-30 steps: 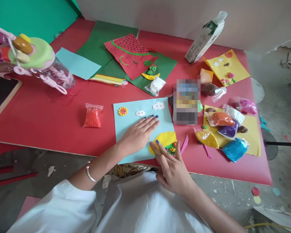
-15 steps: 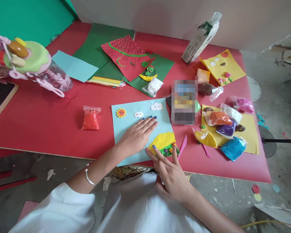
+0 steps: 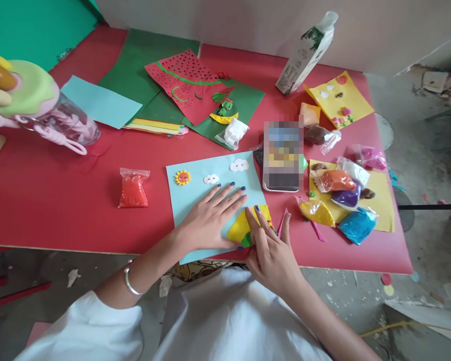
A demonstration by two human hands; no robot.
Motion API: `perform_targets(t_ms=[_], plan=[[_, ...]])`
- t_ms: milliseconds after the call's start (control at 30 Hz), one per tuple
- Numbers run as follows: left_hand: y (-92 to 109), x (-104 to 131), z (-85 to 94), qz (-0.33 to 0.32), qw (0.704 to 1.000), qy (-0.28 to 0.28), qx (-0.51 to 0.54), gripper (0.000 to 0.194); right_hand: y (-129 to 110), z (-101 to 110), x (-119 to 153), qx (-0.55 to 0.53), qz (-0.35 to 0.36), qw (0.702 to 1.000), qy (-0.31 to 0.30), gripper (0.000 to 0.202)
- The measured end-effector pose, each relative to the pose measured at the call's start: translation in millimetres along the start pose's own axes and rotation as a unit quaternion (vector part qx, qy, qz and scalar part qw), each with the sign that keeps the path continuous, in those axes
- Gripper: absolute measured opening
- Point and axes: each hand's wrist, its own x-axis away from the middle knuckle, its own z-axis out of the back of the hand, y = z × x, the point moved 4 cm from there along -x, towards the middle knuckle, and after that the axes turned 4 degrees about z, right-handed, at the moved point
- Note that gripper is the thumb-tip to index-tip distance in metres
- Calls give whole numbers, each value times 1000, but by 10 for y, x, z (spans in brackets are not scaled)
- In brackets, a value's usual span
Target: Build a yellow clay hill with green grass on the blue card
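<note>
Hands at work on a clay picture: the left hand [image 3: 210,220] lies flat, fingers [image 3: 229,194] spread wide, on a light blue paper sheet [image 3: 195,193], pinning it near the front edge of the red table [image 3: 60,200]. The right hand [image 3: 272,250] holds nothing; its fingers, close together, press down on a yellow clay mound [image 3: 238,228] at the sheet's lower right corner, just beside the left thumb. A strip of green clay shows under the right fingertips.

Beyond the left fingertips, on the sheet's far edge, sit a clay sun [image 3: 182,177] and two white clay clouds [image 3: 239,165]. The sheet's near corner overhangs the table edge above the person's white shirt.

Just right of the right fingers lies a pink plastic tool [image 3: 283,220], then bagged clay in yellow [image 3: 317,211], blue [image 3: 356,225], purple and orange on a yellow sheet. A blurred phone [image 3: 283,155] rests past the right fingertips. Left of the left hand, bare red tabletop stretches to a bag of red clay [image 3: 133,189], well apart.
</note>
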Motion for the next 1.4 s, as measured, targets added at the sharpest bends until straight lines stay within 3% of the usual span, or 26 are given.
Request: perform_targets(t_ms=[500, 833, 1000, 1233, 1400], plan=[[1, -3, -33, -10, 1000, 18, 3, 111, -164, -98, -9, -14, -21, 999, -28, 22], [-2, -8, -37, -11, 1000, 17, 11, 108, -273, -121, 1, -29, -7, 999, -37, 31], [-9, -4, -31, -12, 1000, 12, 22, 106, -294, -91, 35, -54, 17, 997, -49, 24], [-3, 11, -39, -12, 999, 24, 20, 109, -130, 69, 74, -8, -56, 998, 37, 28], [1, 16, -52, -5, 999, 27, 16, 109, -119, 28, 69, 3, -52, 998, 17, 22]])
